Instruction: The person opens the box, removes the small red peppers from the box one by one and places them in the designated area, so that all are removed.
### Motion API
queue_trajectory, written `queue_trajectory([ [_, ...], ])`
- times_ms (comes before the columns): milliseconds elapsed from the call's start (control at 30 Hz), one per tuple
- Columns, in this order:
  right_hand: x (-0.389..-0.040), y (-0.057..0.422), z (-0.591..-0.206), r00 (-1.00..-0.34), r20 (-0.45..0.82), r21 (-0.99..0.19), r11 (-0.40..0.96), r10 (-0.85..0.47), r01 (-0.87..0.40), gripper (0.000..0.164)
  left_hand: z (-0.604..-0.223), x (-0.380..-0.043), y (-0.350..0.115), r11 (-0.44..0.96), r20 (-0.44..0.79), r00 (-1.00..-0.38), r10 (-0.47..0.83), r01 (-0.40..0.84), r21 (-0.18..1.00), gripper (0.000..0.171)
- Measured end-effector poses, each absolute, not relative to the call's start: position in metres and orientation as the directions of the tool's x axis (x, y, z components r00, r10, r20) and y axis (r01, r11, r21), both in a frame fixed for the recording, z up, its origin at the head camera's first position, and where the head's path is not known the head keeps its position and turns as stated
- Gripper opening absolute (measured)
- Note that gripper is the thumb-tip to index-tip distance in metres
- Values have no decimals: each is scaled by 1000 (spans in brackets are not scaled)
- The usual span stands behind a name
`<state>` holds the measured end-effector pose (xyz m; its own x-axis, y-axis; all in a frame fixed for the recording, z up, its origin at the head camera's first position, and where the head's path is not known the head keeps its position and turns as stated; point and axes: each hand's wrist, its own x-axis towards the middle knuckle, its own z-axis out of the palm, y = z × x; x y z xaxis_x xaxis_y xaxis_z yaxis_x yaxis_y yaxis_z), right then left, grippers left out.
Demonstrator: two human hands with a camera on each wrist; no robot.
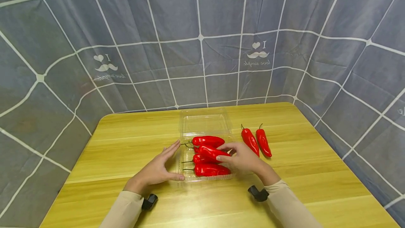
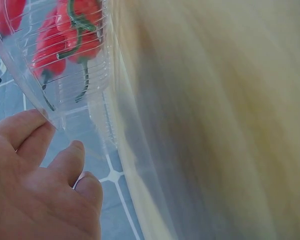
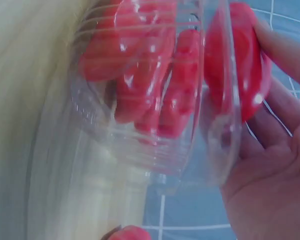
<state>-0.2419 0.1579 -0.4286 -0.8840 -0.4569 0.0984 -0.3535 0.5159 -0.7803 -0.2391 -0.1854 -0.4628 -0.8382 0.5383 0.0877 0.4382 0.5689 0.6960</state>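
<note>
A clear plastic clamshell box (image 1: 207,178) lies on the table with its lid folded back, several red peppers with green stems inside. My right hand (image 1: 243,157) pinches one red pepper (image 1: 206,151) between thumb and fingers, at its stemless end, over the others. In the right wrist view this pepper (image 3: 242,62) shows above the rim, beyond the clear wall (image 3: 185,160). My left hand (image 1: 155,169) is spread at the box's left side, thumb near its front corner. In the left wrist view its fingertips (image 2: 37,117) touch the box's edge, holding nothing.
Two more red peppers, one on the left (image 1: 249,139) and one on the right (image 1: 263,141), lie on the wooden table (image 1: 126,140) right of the box. The transparent lid (image 1: 205,120) lies flat behind it. A grey checked curtain (image 1: 177,59) hangs around the table.
</note>
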Motion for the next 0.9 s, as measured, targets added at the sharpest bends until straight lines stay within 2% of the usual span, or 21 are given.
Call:
queue_trajectory([
  [233,-245,168,-426,-945,204,-793,522,-258,-314,33,-464,-238,-185,563,95,-837,539,442,699,117],
  [500,-251,191,-427,-964,263,-803,545,-39,-240,37,-463,-237,-184,561,97,-836,540,444,699,115],
  [733,-253,220,-422,-973,208,-793,600,103,-105,49,-462,-236,-183,560,100,-837,538,444,699,115],
  [900,-251,242,-423,-970,137,-821,572,202,3,56,-463,-236,-183,572,91,-843,530,435,696,116],
])
